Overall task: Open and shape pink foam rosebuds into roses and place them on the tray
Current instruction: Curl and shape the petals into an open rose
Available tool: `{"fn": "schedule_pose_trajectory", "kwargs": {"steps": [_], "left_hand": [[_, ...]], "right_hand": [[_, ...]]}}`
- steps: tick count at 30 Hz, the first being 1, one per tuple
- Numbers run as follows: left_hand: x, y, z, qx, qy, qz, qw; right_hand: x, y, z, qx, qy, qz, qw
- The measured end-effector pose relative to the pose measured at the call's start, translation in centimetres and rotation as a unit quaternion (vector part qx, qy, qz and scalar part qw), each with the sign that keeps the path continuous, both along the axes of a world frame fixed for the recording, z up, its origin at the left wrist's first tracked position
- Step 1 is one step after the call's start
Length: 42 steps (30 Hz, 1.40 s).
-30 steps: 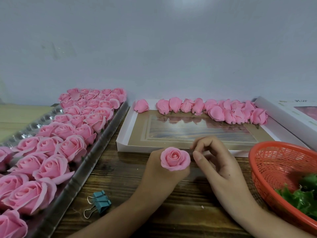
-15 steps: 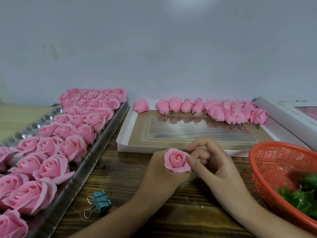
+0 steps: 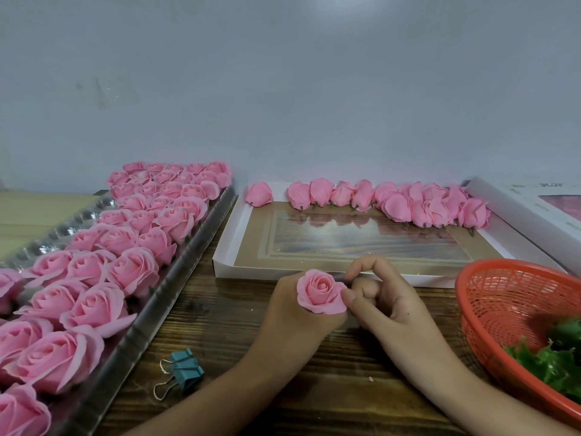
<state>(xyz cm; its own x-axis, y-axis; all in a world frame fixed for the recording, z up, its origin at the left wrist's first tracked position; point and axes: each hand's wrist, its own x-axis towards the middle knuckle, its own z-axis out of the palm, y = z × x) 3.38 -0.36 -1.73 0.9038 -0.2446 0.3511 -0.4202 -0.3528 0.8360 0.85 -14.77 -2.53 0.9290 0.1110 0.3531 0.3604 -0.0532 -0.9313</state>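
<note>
- I see the silver tray on the left, packed with opened roses.
- Teal binder clip on the wooden table, beside the tray.
- Left hand curled round 1 half-open rose, upright, centre.
- Right hand pinching its outer petal.
- Closed rosebuds line the far edge of the white box lid.
- Orange basket with green leaves, right.

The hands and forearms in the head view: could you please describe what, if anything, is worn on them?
Nothing is worn that shows. The left hand and right hand are bare, without gloves, rings or a watch, and both forearms are uncovered to the picture's edge, with no sleeve in view.
</note>
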Motion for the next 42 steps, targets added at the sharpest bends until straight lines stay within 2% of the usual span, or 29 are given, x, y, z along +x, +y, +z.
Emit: {"fn": "schedule_pose_trajectory", "kwargs": {"steps": [2, 8, 18, 27, 32, 35, 39, 42], "left_hand": [[-0.12, -0.04, 0.07, 0.021, 0.001, 0.005, 1.000], [-0.62, 0.01, -0.24, -0.015, -0.030, -0.030, 0.999], [-0.67, -0.14, -0.26, -0.004, -0.045, -0.042, 0.998], [-0.70, 0.00, -0.28, -0.004, -0.044, -0.016, 0.999], [-0.75, -0.10, -0.12, 0.009, -0.046, -0.019, 0.999], [-0.84, -0.06, -0.04, -0.004, -0.045, -0.031, 0.998], [-0.86, -0.08, 0.12, 0.013, -0.059, -0.037, 0.997], [-0.82, -0.24, 0.06, 0.023, -0.056, -0.024, 0.998]], "right_hand": [[-0.19, 0.06, 0.26, -0.011, -0.008, -0.012, 1.000], [-0.34, 0.35, 0.80, -0.046, -0.026, -0.011, 0.999], [-0.48, 0.48, 0.97, -0.037, -0.020, -0.018, 0.999], [-0.08, 0.21, 0.67, 0.070, 0.033, 0.019, 0.997], [0.21, 0.21, 0.49, 0.079, 0.037, 0.032, 0.996], [0.02, 0.30, 0.47, 0.044, 0.013, 0.021, 0.999], [-0.22, 0.27, 0.37, -0.068, -0.038, -0.035, 0.996], [-0.25, 0.37, 0.29, -0.110, -0.058, -0.057, 0.991]]}}
